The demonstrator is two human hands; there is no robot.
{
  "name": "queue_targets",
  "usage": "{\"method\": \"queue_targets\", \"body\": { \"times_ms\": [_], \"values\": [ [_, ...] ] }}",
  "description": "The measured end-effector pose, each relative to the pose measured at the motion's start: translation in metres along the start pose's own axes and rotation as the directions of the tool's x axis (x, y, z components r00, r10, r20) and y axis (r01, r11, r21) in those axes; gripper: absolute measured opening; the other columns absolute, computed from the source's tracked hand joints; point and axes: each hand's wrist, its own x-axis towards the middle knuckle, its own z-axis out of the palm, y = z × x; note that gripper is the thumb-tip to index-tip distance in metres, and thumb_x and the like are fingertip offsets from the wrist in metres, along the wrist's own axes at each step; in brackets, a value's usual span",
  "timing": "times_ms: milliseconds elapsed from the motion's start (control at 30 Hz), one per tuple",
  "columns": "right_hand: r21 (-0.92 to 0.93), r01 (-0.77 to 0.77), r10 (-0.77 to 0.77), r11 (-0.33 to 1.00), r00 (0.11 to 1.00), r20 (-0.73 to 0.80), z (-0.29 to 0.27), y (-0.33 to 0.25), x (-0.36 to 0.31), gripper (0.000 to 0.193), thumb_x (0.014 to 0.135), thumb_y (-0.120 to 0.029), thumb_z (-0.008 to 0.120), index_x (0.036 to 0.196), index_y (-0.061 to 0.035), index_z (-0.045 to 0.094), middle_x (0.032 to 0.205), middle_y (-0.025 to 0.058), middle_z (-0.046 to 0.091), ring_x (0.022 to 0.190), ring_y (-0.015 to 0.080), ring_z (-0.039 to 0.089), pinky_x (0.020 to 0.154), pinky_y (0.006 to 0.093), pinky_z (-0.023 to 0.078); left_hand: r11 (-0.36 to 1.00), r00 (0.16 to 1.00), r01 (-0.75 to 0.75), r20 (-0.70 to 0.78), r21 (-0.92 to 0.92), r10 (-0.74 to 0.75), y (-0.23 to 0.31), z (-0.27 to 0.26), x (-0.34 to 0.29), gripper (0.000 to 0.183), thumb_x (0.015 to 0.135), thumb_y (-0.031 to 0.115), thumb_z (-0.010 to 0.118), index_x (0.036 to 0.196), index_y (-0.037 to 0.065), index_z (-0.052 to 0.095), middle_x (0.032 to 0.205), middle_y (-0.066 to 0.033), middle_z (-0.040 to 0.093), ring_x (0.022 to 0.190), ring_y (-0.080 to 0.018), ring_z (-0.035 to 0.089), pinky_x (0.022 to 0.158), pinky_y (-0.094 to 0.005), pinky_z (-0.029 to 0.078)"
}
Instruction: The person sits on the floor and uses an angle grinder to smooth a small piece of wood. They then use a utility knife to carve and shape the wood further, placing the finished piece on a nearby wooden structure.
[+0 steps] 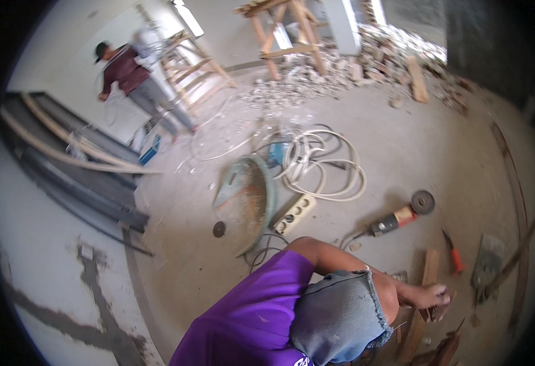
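Note:
My left hand (433, 297) reaches past my bent knee, fingers curled in a closed grip above a narrow wooden strip (430, 268). What is in the fingers is hidden. At the lower right edge is a brown, blurred shape (447, 349) with a thin pointed tip, perhaps my right hand; its fingers cannot be made out. Beyond the strip lies a red-handled pointed tool (454, 257). Right of it is a flat grey plate-like tool (488, 262). An angle grinder (395, 219) with a dark disc rests on the floor farther ahead.
A cream power strip (295, 213), coiled white cable (346, 165) and green basin (268, 195) lie ahead. Rubble (365, 64) is heaped near a wooden trestle (288, 36). Dark channels (78, 177) line the left wall. Another person (130, 73) stands by wooden steps (191, 67).

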Motion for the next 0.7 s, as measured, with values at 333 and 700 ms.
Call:
{"method": "queue_targets", "body": {
  "times_ms": [333, 700],
  "values": [
    [0.103, -0.065, 0.034, 0.993, 0.959, 0.281, 0.041, -0.086, 0.019, 0.045, 0.104, -0.047, 0.046, 0.119, -0.0051, 0.056, 0.07, -0.0022, 0.045, 0.056, 0.0079, 0.039, 0.051, 0.0236, 0.032, 0.972, 0.979, 0.165, -0.091, -0.165, -0.182, 0.021, 0.011, -0.052, 0.031, 0.101, 0.036, 0.053, 0.115, 0.01, 0.043, 0.082, -0.0083, 0.06, 0.069, -0.0218, 0.063, 0.057, -0.0378, 0.054],
    [-0.039, 0.24, -0.213, 0.97, 0.915, 0.342, 0.046, -0.041, 0.042, 0.053, 0.101, -0.052, 0.047, 0.119, -0.0038, 0.057, 0.083, 0.0047, 0.052, 0.07, 0.0179, 0.048, 0.061, 0.0316, 0.041, 0.953, 0.939, 0.278, -0.242, 0.123, -0.243, 0.043, 0.009, -0.078, 0.038, 0.098, 0.049, 0.051, 0.081, 0.014, 0.048, 0.063, -0.0005, 0.046, 0.05, -0.013, 0.047, 0.043, -0.0316, 0.039]
  ]
}}
